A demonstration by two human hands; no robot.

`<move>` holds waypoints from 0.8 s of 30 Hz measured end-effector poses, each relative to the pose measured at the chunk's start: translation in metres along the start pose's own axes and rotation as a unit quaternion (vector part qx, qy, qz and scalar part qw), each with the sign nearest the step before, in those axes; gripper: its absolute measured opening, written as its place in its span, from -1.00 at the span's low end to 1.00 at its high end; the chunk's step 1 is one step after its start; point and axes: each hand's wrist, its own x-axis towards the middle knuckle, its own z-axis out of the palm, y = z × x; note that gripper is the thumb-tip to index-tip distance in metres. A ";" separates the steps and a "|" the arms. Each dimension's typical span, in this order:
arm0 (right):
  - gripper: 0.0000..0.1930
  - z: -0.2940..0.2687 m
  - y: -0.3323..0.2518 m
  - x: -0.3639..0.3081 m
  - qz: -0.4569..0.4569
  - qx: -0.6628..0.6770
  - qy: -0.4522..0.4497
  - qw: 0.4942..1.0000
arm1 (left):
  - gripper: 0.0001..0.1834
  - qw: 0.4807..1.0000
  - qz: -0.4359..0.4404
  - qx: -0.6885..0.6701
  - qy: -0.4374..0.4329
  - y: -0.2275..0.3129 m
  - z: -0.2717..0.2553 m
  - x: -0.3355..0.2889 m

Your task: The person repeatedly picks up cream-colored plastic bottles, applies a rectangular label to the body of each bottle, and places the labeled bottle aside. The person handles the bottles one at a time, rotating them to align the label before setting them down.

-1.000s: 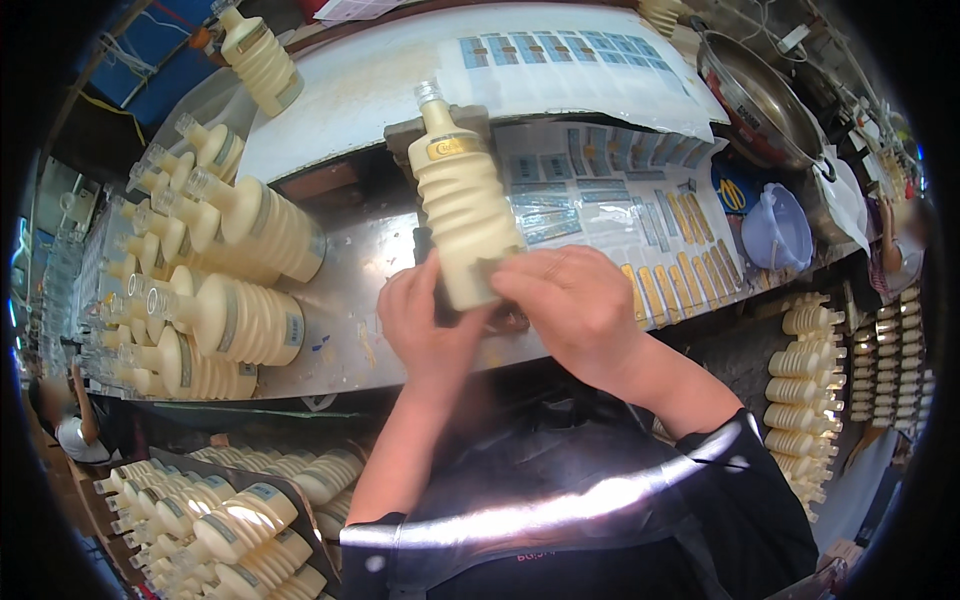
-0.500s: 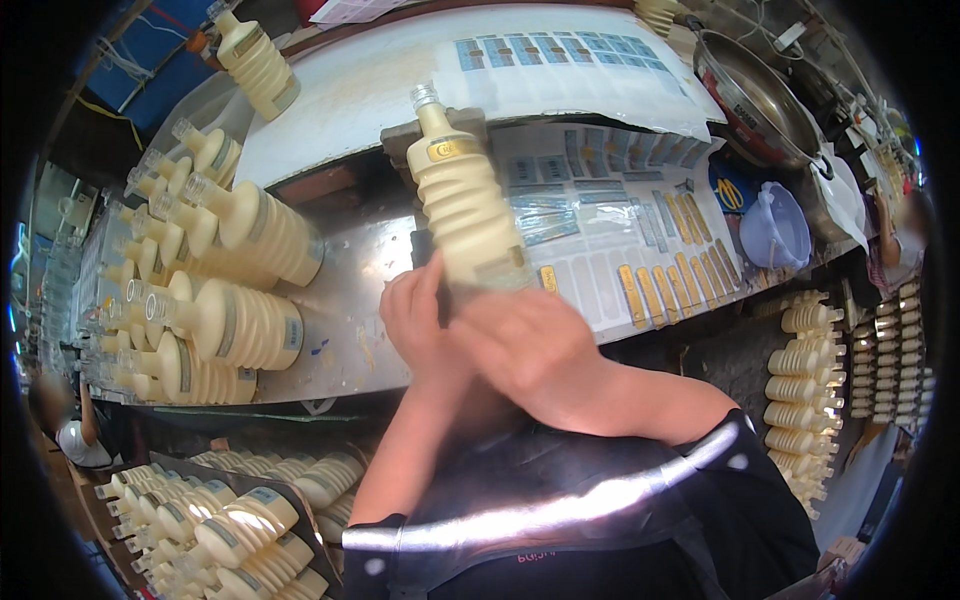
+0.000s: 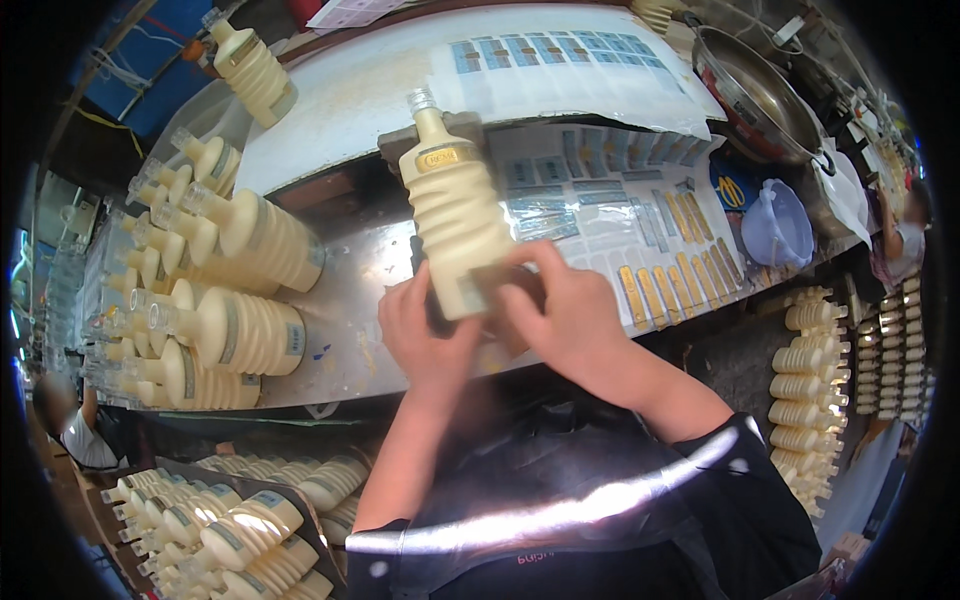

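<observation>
A cream-coloured bottle (image 3: 455,210) with spiral ridges, a clear threaded neck and a gold label (image 3: 442,158) on its shoulder leans on a dark block (image 3: 400,145), neck pointing away from me. My left hand (image 3: 425,325) is closed around its lower left side. At its lower right side my right hand (image 3: 575,315) grips with thumb and forefinger, around a dark patch blurred by motion; whether that is a label or shadow I cannot tell. To the right, gold label strips (image 3: 665,290) and blue labels (image 3: 600,150) lie on a white sheet.
Several similar bottles (image 3: 265,240) lie stacked at the left of the metal table (image 3: 350,350). More fill a crate (image 3: 240,530) below and rows (image 3: 800,385) at right. A purple bucket (image 3: 775,228) and a large pan (image 3: 755,95) stand at the right. Other people are at both sides.
My right hand has moved off the bottle's lower front to its right side, and my wrists have drawn apart. The bottle has turned slightly, showing more of its gold label.
</observation>
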 end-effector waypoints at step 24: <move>-0.69 0.007 0.024 -0.003 0.043 0.123 0.018 0.991 | -0.45 0.891 -0.302 -0.338 0.029 -0.013 0.020 0.000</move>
